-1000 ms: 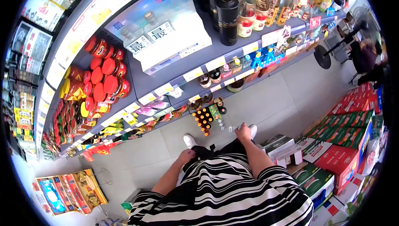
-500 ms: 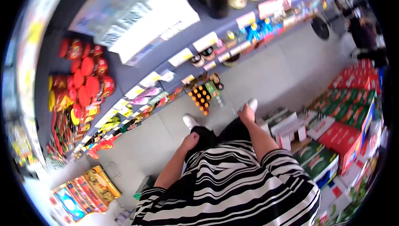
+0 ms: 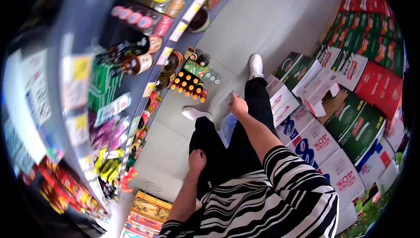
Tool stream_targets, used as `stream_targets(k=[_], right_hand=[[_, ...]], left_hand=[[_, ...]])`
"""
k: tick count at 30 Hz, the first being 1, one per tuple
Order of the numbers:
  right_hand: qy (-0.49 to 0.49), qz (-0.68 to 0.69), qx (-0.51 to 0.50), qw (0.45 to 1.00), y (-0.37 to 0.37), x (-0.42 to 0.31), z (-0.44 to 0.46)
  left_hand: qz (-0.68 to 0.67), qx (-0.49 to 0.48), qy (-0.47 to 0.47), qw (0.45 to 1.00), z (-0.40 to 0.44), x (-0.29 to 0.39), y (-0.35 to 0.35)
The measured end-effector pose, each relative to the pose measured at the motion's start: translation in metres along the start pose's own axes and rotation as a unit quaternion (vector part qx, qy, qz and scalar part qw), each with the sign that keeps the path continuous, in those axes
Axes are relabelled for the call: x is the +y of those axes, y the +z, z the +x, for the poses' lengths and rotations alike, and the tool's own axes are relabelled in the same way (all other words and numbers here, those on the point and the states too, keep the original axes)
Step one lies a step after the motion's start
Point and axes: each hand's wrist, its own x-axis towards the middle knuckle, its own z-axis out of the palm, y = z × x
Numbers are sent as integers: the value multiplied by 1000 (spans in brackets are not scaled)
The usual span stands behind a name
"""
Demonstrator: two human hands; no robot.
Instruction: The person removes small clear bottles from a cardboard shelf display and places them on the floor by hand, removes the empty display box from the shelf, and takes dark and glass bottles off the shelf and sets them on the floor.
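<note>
Pinching a small clear object [image 3: 232, 92] out past the fingertips, the right hand [image 3: 238, 106] sits just right of centre in the frame, fingers closed round it. Can't tell exactly what it is, too tiny and soft. My guess is it's held low and forward so it stays clear of the leg.

The left hand [image 3: 197, 161] is lower, left of centre, by the black trousers, fingers loosely curled. Nothing visible in it, so it looks like it's just resting out of the way.

Between the legs there's a translucent bluish plastic bag [image 3: 228, 127]; can't see what holds it up, if anything.

Further up, near the shelf's foot, dark bottles with orange caps [image 3: 188, 83] stand on the floor in a tight block, probably so they don't tip. A green printed pack [image 3: 196, 68] and clear bottles with pale caps [image 3: 213, 75] sit right beside them.

Left side is grey shelving [image 3: 139, 82] with price tags along its edges; right side is stacked red, green and white cartons [image 3: 378, 85], seemingly piled there to keep the aisle walkable.
</note>
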Motion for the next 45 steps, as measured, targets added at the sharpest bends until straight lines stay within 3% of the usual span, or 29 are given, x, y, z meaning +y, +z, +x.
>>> stream_targets(k=[3,6,9,15,25,45], right_hand=[[14,20,4,1000,32,14,33],[22,35,-1,999,60,27,65],[26,44,2,999,94,41,96],[32,63,23,997,151,62,156],[55,102,32,993,201,66,214],[82,129,11,988,218,51,237]], left_hand=[[150,33,14,988,6,-12,13],[159,26,-67,985,21,-28,33],[69,-95,-181,976,46,-16,23],[130,-105,-231,959,76,-7,35],[160,-98,-223,956,90,-3,56],[159,-91,-241,953,90,0,64]])
